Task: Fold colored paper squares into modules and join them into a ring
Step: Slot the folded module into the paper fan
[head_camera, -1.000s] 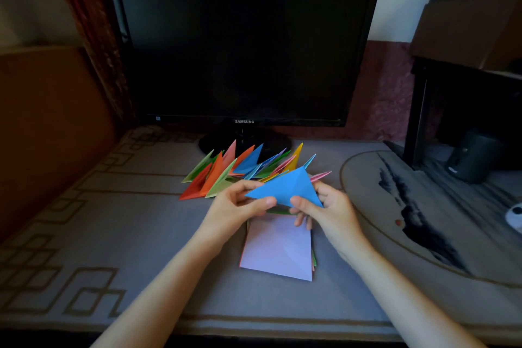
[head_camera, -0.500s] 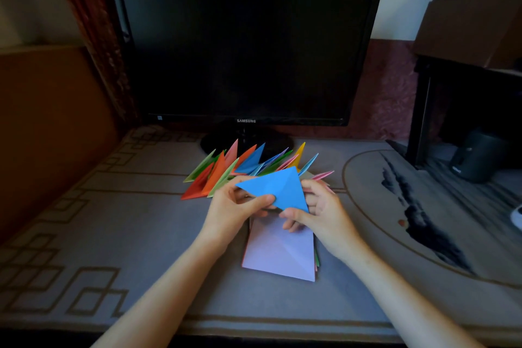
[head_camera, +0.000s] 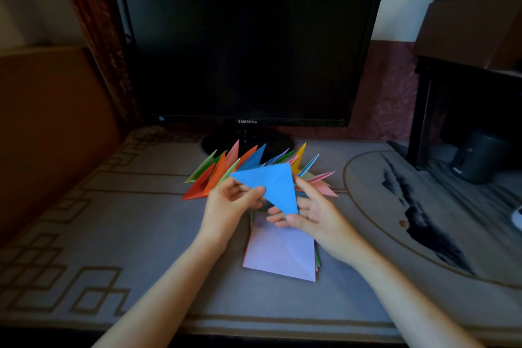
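left hand (head_camera: 231, 200) pinches blue triangle (head_camera: 272, 185) edge | right hand (head_camera: 313, 215) seemingly spread under tip

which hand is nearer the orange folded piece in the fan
Left. The left hand sits just right of and below the orange folded piece, almost touching. The right hand is farther right, beyond the blue triangle.

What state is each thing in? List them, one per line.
blue paper: folded into a triangle, held off the table
left hand: pinching the blue paper
right hand: open, touching the paper's lower tip
folded modules: fanned out
paper squares: stacked, unfolded
monitor: screen dark
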Tool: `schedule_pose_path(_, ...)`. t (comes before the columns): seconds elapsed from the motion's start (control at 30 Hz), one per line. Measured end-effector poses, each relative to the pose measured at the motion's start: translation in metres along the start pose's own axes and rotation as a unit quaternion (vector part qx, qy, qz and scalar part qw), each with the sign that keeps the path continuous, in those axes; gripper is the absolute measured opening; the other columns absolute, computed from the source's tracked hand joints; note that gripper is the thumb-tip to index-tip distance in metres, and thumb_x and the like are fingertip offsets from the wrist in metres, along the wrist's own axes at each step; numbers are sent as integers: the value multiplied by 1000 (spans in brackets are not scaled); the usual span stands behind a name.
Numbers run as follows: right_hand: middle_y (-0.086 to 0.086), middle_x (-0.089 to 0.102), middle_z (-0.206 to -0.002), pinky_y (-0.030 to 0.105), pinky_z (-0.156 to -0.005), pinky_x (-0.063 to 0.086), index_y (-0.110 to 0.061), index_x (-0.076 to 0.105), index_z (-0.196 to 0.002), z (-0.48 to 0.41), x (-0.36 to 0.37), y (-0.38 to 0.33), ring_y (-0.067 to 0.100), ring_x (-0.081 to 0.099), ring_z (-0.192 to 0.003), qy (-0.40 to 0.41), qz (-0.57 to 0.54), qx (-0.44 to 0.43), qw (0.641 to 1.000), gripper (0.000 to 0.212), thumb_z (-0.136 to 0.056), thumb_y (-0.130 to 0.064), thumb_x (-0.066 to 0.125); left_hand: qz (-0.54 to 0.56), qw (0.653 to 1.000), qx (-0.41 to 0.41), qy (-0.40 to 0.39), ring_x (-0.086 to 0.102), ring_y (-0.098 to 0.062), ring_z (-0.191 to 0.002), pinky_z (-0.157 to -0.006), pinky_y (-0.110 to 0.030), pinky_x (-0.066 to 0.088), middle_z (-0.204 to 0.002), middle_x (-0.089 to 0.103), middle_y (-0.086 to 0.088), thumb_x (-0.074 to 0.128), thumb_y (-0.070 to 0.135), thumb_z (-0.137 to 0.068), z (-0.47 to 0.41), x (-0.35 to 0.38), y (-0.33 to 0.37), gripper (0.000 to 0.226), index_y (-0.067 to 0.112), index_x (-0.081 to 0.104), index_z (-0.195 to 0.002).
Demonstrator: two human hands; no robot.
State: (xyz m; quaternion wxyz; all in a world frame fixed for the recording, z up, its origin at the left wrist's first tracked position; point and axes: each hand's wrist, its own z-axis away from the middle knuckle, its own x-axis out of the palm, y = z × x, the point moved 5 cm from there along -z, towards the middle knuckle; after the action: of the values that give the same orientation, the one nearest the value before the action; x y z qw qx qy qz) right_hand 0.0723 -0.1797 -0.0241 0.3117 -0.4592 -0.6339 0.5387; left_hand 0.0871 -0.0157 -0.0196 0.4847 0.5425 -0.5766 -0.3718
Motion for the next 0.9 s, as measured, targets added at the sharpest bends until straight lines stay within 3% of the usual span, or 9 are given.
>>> schedule_pose_path(0.1,2,64,-115,20,-81,50,-21,36,-140,1,-7,-7,11,64,-103,57,26,-33,998,65,-84,-32,66,20,1000,-19,-2,67,-16,-71,-62,-20,55,-78,65,-10,64,1,-83,-2,-2,-1,9,0,62,-92)
schedule_pose_path(0.13,-1,63,-117,19,-80,50,-23,41,-137,2,-12,-11,8,63,-102,86,32,-56,994,55,-86,-31,62,23,999,-24,-13,67,-17,-73,-61,-20,55,-80,66,-9,63,0,-84,-1,0,-1,4,2,63,-88)
schedule_pose_path(0.2,-7,61,-117,22,-82,51,-24,47,-132,3,-21,-17,10,62,-99,127,44,-99,986,43,-92,-10,51,19,999,-28,-34,67,-12,-73,-58,-17,52,-79,69,-1,60,0,-86,1,4,0,7,6,64,-84)
schedule_pose_path(0.3,-6,47,-133,18,-83,48,-23,55,-124,6,-22,-25,11,60,-103,130,124,-147,973,63,-84,22,37,-3,998,-37,-53,66,-6,-69,-56,-15,50,-77,69,4,61,4,-87,3,7,0,7,9,66,-87)
schedule_pose_path(0.43,-17,40,-137,22,-89,47,-28,69,-102,5,-18,-20,11,53,-113,109,198,-155,962,54,-81,19,51,-10,997,-56,-58,64,-13,-72,-59,-19,53,-86,68,-8,62,7,-87,3,6,-2,7,6,66,-92)
schedule_pose_path(0.63,-18,50,-128,26,-96,41,-31,72,-85,2,-20,-18,12,56,-104,110,221,-136,959,22,-75,-12,73,-26,994,-69,-79,68,-11,-76,-65,-20,56,-85,73,4,64,10,-85,5,8,-1,7,13,68,-91)
schedule_pose_path(0.77,-19,62,-108,48,-99,41,-37,73,-82,0,-21,-13,18,55,-113,136,202,-115,963,14,-70,-42,70,4,995,-61,-84,67,-13,-67,-62,-21,56,-76,73,1,63,3,-84,6,12,2,10,11,67,-88)
schedule_pose_path(0.83,-19,65,-101,47,-92,47,-37,73,-79,0,-21,-12,13,59,-104,141,162,-106,971,9,-72,-31,75,26,994,-63,-83,67,-12,-63,-60,-20,55,-73,71,-2,58,-2,-86,7,12,2,13,9,65,-88)
schedule_pose_path(0.9,-14,67,-89,37,-77,54,-26,72,-77,0,-21,-10,7,63,-85,140,119,-85,979,16,-79,-10,72,27,993,-59,-94,69,-13,-67,-63,-19,55,-77,72,-5,55,-2,-88,8,13,2,13,6,66,-91)
